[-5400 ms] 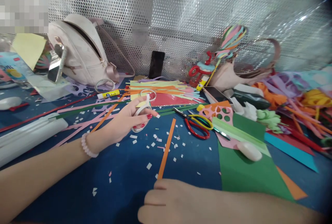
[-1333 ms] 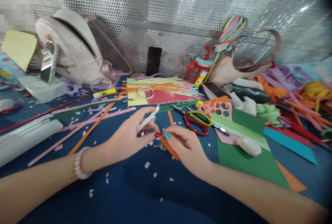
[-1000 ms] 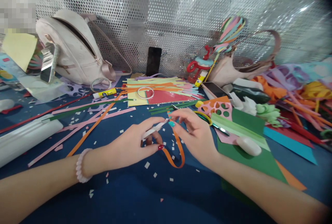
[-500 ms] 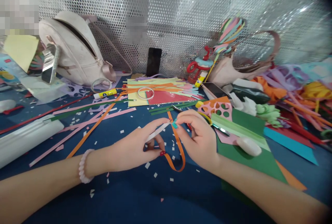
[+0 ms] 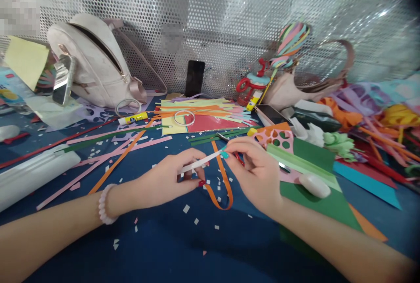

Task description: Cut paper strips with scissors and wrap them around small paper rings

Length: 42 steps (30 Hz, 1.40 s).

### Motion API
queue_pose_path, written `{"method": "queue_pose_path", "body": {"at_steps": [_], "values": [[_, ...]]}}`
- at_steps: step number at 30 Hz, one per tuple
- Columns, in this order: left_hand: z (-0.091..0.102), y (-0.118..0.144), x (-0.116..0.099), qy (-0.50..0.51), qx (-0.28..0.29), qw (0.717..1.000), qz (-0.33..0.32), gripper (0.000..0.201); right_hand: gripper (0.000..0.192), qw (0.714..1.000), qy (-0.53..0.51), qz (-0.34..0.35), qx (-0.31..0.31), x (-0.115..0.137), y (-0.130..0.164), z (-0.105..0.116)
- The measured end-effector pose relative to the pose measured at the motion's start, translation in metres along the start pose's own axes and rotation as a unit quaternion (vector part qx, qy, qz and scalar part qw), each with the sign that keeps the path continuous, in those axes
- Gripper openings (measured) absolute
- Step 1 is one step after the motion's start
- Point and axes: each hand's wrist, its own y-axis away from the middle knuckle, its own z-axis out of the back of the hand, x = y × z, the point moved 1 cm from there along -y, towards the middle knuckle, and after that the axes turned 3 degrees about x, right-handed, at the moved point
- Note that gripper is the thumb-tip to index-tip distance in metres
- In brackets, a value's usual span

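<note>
Change: since half a second ago the white tape strip [image 5: 201, 163] has been drawn out longer between the hands; the looped orange paper strip [image 5: 220, 186] has kept its bend.
Meaning: the tape appears readied for fixing the loop.
Left hand [image 5: 167, 180]: pinching the strip's near end.
Right hand [image 5: 254, 171]: fingertips pinching its far end.
Orange strip: curled loop resting on the blue table [image 5: 164, 239], between both hands.
Nearby: red-handled scissors [image 5: 236, 155] behind the right hand.

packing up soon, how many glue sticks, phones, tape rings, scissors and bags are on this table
glue sticks: 2, one by the pink strips, one by the red bottle
phones: 3
tape rings: 2
scissors: 1
bags: 2
total: 10
</note>
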Motion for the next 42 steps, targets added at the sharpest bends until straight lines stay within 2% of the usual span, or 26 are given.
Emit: {"method": "queue_pose_path", "body": {"at_steps": [2, 4, 5, 6, 8, 10, 11, 13, 17, 22, 24, 27, 29, 33, 36, 42], "values": [[0.001, 0.000, 0.001, 0.010, -0.002, 1.000, 0.005, 0.027, 0.011, 0.999, 0.010, -0.035, -0.010, -0.004, -0.008, 0.004], [0.003, -0.002, 0.004, 0.026, -0.008, 1.000, 0.005, 0.026, 0.011, 0.998, 0.044, -0.055, 0.007, -0.011, -0.020, 0.011], [0.004, -0.002, 0.005, 0.038, -0.014, 0.999, 0.003, 0.025, 0.011, 0.995, 0.076, -0.056, 0.039, -0.016, -0.026, 0.016], [0.005, -0.003, 0.007, 0.052, -0.023, 0.998, 0.002, 0.026, 0.010, 0.986, 0.126, -0.054, 0.097, -0.023, -0.033, 0.021], [0.008, -0.005, 0.009, 0.081, -0.047, 0.996, 0.005, 0.028, 0.015, 0.933, 0.280, -0.081, 0.209, -0.039, -0.044, 0.033], [0.011, -0.006, 0.010, 0.102, -0.074, 0.992, 0.014, 0.031, 0.017, 0.824, 0.433, -0.152, 0.332, -0.058, -0.049, 0.043], [0.012, -0.007, 0.010, 0.108, -0.087, 0.990, 0.020, 0.032, 0.015, 0.797, 0.448, -0.173, 0.366, -0.066, -0.049, 0.047], [0.015, -0.007, 0.011, 0.112, -0.110, 0.987, 0.030, 0.034, 0.012, 0.772, 0.448, -0.189, 0.409, -0.080, -0.047, 0.050], [0.018, -0.007, 0.013, 0.124, -0.125, 0.984, 0.036, 0.039, 0.012, 0.778, 0.434, -0.183, 0.416, -0.093, -0.041, 0.045], [0.016, -0.007, 0.010, 0.129, -0.121, 0.984, 0.033, 0.035, 0.017, 0.800, 0.415, -0.199, 0.385, -0.097, -0.047, 0.046], [0.016, -0.007, 0.009, 0.130, -0.128, 0.983, 0.035, 0.034, 0.021, 0.828, 0.383, -0.196, 0.360, -0.096, -0.052, 0.049], [0.016, -0.007, 0.009, 0.132, -0.137, 0.981, 0.036, 0.035, 0.029, 0.897, 0.244, -0.181, 0.321, -0.088, -0.054, 0.048], [0.015, -0.006, 0.009, 0.128, -0.134, 0.982, 0.033, 0.035, 0.032, 0.919, 0.150, -0.171, 0.323, -0.075, -0.051, 0.044], [0.013, -0.005, 0.008, 0.123, -0.128, 0.984, 0.031, 0.034, 0.030, 0.905, 0.099, -0.146, 0.387, -0.035, -0.040, 0.032], [0.012, -0.004, 0.007, 0.130, -0.122, 0.984, 0.024, 0.033, 0.028, 0.901, 0.083, -0.134, 0.404, -0.014, -0.034, 0.025], [0.008, -0.003, 0.008, 0.120, -0.106, 0.987, 0.006, 0.030, 0.024, 0.906, 0.084, -0.117, 0.397, -0.008, -0.031, 0.021]]}}
